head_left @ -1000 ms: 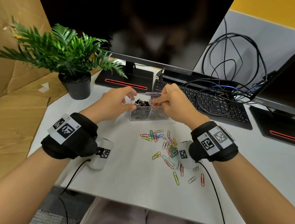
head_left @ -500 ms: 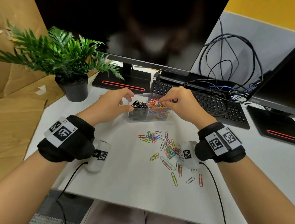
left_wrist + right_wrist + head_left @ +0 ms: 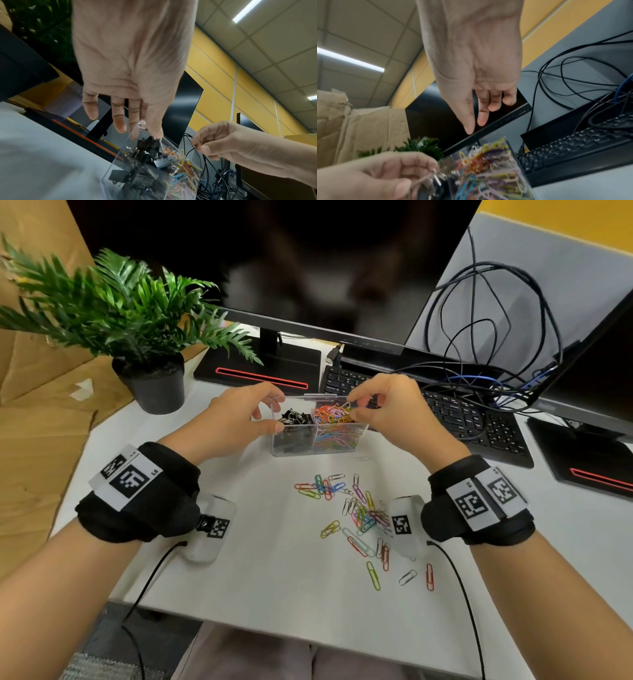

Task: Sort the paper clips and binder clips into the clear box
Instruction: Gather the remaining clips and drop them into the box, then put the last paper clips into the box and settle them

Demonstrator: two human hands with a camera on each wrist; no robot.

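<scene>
The clear box [image 3: 291, 451] stands on the white table in front of the monitor. Its left compartment holds black binder clips [image 3: 294, 417], its right one coloured paper clips [image 3: 334, 416]. My left hand [image 3: 265, 419] pinches the box's left wall between thumb and fingers, as the right wrist view shows [image 3: 412, 175]. My right hand [image 3: 352, 408] hovers over the right compartment, thumb and index slightly apart; the right wrist view [image 3: 475, 125] shows nothing between them. Several loose paper clips [image 3: 356, 508] lie scattered on the table between my wrists.
A potted plant [image 3: 150, 378] stands to the left of the box, a monitor stand [image 3: 260, 371] just behind it. A keyboard [image 3: 472, 419] under tangled cables [image 3: 496, 337] lies to the right. A second monitor base [image 3: 589, 460] sits far right, cardboard [image 3: 34, 422] far left.
My right hand has lifted from inside the right compartment to just above it, and its pinch has loosened. The left hand keeps its hold on the box.
</scene>
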